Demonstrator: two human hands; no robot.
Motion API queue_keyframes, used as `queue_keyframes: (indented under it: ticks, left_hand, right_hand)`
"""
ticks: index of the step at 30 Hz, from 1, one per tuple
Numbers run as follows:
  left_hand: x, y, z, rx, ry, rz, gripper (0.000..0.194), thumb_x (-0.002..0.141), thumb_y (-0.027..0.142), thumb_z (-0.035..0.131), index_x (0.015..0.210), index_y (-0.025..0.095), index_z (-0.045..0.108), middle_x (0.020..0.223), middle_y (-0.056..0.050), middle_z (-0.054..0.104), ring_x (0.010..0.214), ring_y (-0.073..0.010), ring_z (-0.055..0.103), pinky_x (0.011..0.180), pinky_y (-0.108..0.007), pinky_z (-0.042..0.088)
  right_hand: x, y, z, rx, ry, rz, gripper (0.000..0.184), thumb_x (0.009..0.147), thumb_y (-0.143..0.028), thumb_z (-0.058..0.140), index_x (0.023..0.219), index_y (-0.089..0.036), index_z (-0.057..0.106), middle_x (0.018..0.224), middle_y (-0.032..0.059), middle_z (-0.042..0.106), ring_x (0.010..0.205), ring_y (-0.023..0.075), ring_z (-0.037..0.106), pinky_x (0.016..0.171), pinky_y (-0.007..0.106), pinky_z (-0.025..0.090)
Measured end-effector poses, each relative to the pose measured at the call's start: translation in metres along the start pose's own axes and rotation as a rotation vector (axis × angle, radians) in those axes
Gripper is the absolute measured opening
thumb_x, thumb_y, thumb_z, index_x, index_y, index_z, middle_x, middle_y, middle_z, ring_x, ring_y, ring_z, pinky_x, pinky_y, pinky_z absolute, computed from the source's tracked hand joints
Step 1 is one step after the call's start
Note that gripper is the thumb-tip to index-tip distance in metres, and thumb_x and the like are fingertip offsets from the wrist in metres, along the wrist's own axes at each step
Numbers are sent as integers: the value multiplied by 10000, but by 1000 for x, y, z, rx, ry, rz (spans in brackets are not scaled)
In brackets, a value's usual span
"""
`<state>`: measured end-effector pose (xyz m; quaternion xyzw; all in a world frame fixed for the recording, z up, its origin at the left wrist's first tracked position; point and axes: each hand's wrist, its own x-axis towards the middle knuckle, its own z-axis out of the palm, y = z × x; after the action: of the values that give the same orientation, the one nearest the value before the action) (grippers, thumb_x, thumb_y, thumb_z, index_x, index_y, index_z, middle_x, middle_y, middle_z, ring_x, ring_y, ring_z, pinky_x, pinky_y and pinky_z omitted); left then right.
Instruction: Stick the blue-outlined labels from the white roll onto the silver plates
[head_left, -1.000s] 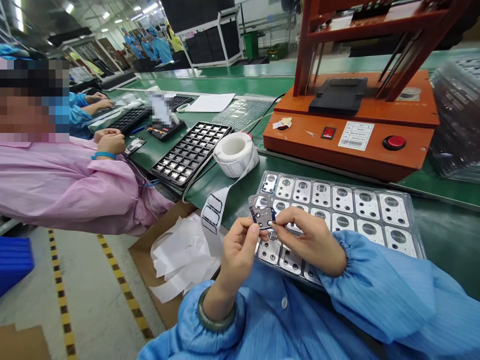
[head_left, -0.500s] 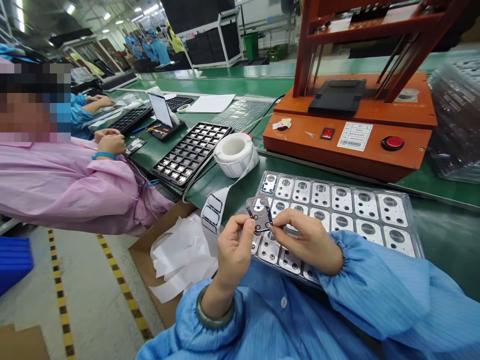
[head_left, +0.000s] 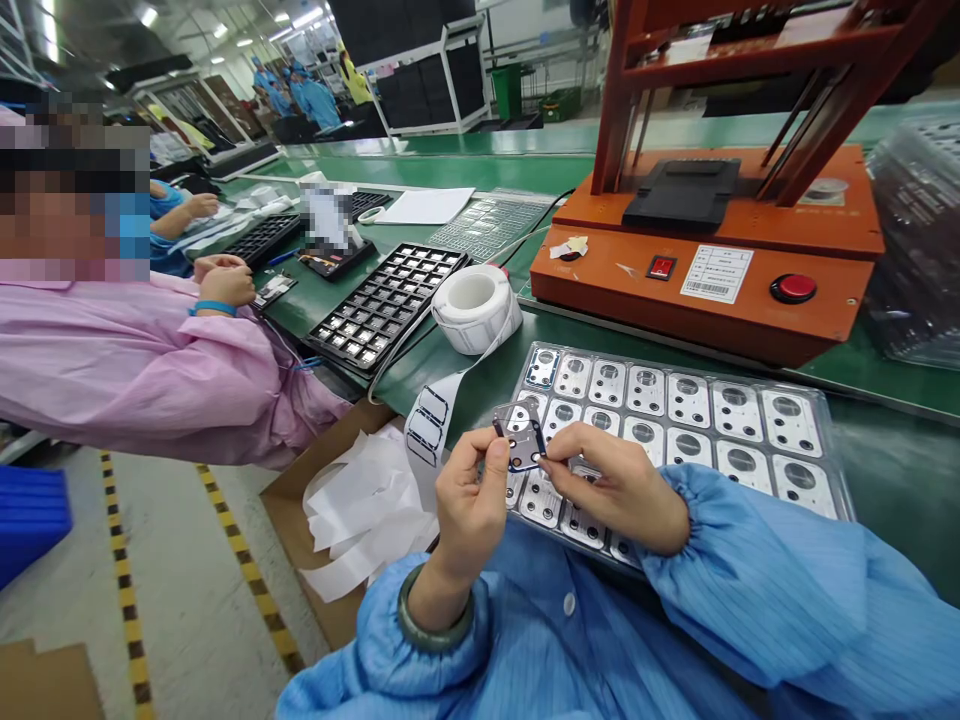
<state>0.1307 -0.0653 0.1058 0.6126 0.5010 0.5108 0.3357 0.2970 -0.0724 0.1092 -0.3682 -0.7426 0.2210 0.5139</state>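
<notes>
Between my two hands is a small metal plate (head_left: 523,446) with round holes and a dark edging along its border. My left hand (head_left: 474,495) pinches its left edge between thumb and fingers. At its lower right edge, the fingertips of my right hand (head_left: 616,487) are closed on it. Under and behind the hands lies a clear plastic tray (head_left: 831,440) with rows of similar silver plates. Left of my hands, a strip of white backing paper (head_left: 427,425) with black frame-shaped stickers hangs from a label roll (head_left: 477,308).
An orange press machine (head_left: 705,260) stands behind the tray. A black compartment tray (head_left: 386,305) sits left of the roll. Below, a cardboard box (head_left: 330,590) holds crumpled white paper. A co-worker in a pink sleeve (head_left: 150,370) works at the left. Clear trays (head_left: 919,240) are stacked far right.
The plate has tilted slightly in my fingers, and its dark edging shows more clearly. Both hands keep their grip. The whole view has shifted a little.
</notes>
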Motion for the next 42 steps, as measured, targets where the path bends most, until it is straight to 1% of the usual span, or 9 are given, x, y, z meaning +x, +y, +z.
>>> queue_keyframes:
  ticks: [5, 8, 11, 15, 21, 27, 32, 38, 42]
  left_hand:
    - [-1, -1, 2, -15, 10, -54, 230, 880, 375, 545, 799, 172, 616, 651, 13, 588, 589, -104, 530, 554, -202, 439]
    - [0, 1, 4, -51, 9, -43, 227, 883, 377, 545, 888, 172, 644, 755, -16, 662, 687, -125, 602, 640, -217, 493]
    - [0, 2, 5, -90, 48, -36, 251, 875, 384, 558, 964, 167, 647, 876, -51, 701, 795, -157, 650, 721, -254, 525]
    - [-1, 2, 5, -99, 106, -65, 194, 871, 352, 575, 886, 171, 647, 854, -37, 702, 779, -145, 652, 719, -242, 524]
    - [-3, 0, 3, -86, 108, -17, 175, 870, 339, 579, 856, 175, 637, 793, -19, 684, 711, -128, 630, 676, -232, 515]
    - [-3, 0, 5, -116, 105, -56, 200, 875, 359, 572, 890, 170, 635, 826, -33, 694, 740, -135, 646, 688, -236, 526]
    - [-4, -2, 6, -142, 129, 35, 223, 891, 370, 541, 912, 171, 640, 843, -43, 708, 765, -149, 664, 715, -258, 539]
    - [-4, -3, 8, -64, 229, 41, 218, 897, 365, 530, 919, 173, 630, 810, -36, 695, 769, -157, 669, 708, -274, 540]
    - [-3, -4, 7, -40, 232, 89, 185, 905, 343, 511, 873, 187, 605, 763, -11, 664, 731, -140, 646, 696, -261, 519]
  right_hand:
    - [0, 0, 0, -7, 1, -5, 95, 879, -120, 541, 833, -203, 535, 734, 7, 606, 653, 122, 584, 601, 238, 486]
    - [0, 0, 0, 0, 0, -10, 90, 881, -125, 541, 834, -202, 533, 735, 10, 605, 655, 125, 585, 602, 240, 487]
    - [-1, 1, 0, 6, -33, -19, 90, 887, -129, 535, 835, -202, 536, 737, 11, 602, 660, 127, 580, 608, 246, 486]
    - [-2, 1, 1, 7, -62, -30, 97, 892, -120, 525, 836, -197, 538, 735, 11, 599, 660, 126, 573, 615, 248, 482]
    - [-1, -1, 0, 14, -76, -62, 99, 892, -108, 524, 842, -193, 538, 731, 13, 597, 656, 121, 566, 609, 242, 483]
    - [0, 0, 1, 9, -85, -51, 95, 896, -119, 520, 848, -198, 543, 729, 12, 600, 654, 123, 571, 604, 244, 490]
    - [0, -1, 0, 17, -89, -45, 90, 899, -128, 519, 852, -197, 551, 736, 16, 610, 663, 125, 584, 614, 241, 500]
    - [0, -2, 0, 2, -99, -67, 83, 919, -151, 502, 891, -195, 566, 754, 30, 632, 689, 137, 609, 630, 246, 513]
    - [-2, -3, 1, -16, -138, -63, 73, 924, -163, 504, 901, -191, 567, 753, 36, 636, 683, 142, 602, 623, 254, 509]
